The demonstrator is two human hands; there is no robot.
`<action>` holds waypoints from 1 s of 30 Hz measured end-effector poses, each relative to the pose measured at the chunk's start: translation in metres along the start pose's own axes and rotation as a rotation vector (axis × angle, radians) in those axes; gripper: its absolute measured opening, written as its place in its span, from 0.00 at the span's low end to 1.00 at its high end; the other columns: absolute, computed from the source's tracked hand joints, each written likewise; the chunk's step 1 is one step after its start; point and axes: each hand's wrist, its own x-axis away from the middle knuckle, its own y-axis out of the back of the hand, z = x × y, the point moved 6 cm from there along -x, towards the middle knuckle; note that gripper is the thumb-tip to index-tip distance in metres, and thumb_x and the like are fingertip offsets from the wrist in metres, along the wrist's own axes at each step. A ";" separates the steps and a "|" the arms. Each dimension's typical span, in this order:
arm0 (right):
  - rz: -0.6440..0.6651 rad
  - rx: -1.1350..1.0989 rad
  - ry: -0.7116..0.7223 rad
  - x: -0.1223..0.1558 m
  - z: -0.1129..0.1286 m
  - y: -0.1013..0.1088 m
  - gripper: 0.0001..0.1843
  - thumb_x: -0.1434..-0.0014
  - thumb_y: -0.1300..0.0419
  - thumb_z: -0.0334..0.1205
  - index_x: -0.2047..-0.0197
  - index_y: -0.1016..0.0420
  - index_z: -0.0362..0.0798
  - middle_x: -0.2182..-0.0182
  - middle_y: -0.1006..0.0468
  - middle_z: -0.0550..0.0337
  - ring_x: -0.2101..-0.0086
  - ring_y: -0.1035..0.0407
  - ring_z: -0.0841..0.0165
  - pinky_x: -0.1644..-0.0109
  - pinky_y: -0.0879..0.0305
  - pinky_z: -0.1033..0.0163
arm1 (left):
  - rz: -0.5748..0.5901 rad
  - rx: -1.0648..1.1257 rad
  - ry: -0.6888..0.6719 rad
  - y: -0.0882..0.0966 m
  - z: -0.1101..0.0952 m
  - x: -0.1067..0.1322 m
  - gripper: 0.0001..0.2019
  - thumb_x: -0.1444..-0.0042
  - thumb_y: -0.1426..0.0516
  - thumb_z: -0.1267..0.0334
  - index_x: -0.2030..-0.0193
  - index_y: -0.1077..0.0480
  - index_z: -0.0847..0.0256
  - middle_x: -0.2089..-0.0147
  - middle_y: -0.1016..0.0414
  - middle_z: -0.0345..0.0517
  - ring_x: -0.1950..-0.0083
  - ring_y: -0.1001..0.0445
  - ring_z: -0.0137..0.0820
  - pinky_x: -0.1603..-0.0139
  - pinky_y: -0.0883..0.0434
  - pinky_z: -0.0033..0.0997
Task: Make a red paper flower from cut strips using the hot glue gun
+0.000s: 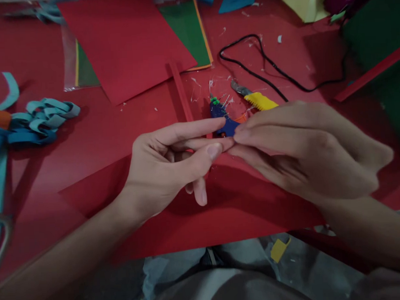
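Observation:
My left hand (pixel 174 162) and my right hand (pixel 302 150) meet fingertip to fingertip above a red paper sheet (pixel 190 221) near the table's front edge. The left thumb and fingers are pinched together, and the right fingers press together against them. What they pinch is too small or hidden to make out. Just behind the fingertips lies a blue glue gun (pixel 222 118) with a green tip and an orange trigger. A yellow-handled cutter (pixel 259 99) lies right behind it.
A black cord (pixel 269 67) loops across the red table. Large red sheet (pixel 125 42) and green sheet (pixel 188 31) lie at the back. Curled blue paper strips (pixel 41 119) sit at left. A narrow red strip (pixel 181 91) lies centre. Yellow folded paper (pixel 304 1) sits far right.

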 end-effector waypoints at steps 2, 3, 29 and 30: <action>-0.047 0.006 0.135 0.002 0.004 -0.001 0.10 0.34 0.29 0.39 0.49 0.17 0.54 0.54 0.12 0.67 0.60 0.17 0.68 0.52 0.18 0.58 | 0.007 0.005 -0.010 -0.001 0.000 0.001 0.10 0.39 0.29 0.62 0.53 0.13 0.41 0.59 0.11 0.35 0.86 0.28 0.22 0.90 0.35 0.20; -0.062 -0.010 0.172 0.004 0.005 -0.002 0.12 0.34 0.29 0.37 0.48 0.17 0.53 0.54 0.12 0.67 0.60 0.17 0.68 0.53 0.18 0.59 | 0.006 0.000 -0.016 -0.001 -0.001 0.001 0.10 0.38 0.29 0.63 0.53 0.13 0.39 0.59 0.11 0.34 0.86 0.27 0.22 0.89 0.34 0.20; -0.188 -0.922 -0.452 0.007 -0.025 -0.030 0.08 0.27 0.38 0.39 0.61 0.23 0.54 0.69 0.24 0.63 0.72 0.32 0.69 0.71 0.34 0.59 | 0.000 -0.030 -0.140 -0.001 -0.004 -0.002 0.11 0.37 0.31 0.68 0.50 0.15 0.47 0.65 0.12 0.35 0.77 0.18 0.27 0.80 0.22 0.19; -0.200 -0.932 -0.466 0.007 -0.027 -0.031 0.10 0.26 0.39 0.40 0.63 0.24 0.54 0.70 0.24 0.63 0.72 0.31 0.68 0.71 0.35 0.59 | 0.020 0.005 -0.140 -0.002 -0.004 -0.003 0.12 0.36 0.31 0.69 0.50 0.14 0.47 0.66 0.12 0.35 0.75 0.16 0.28 0.80 0.22 0.18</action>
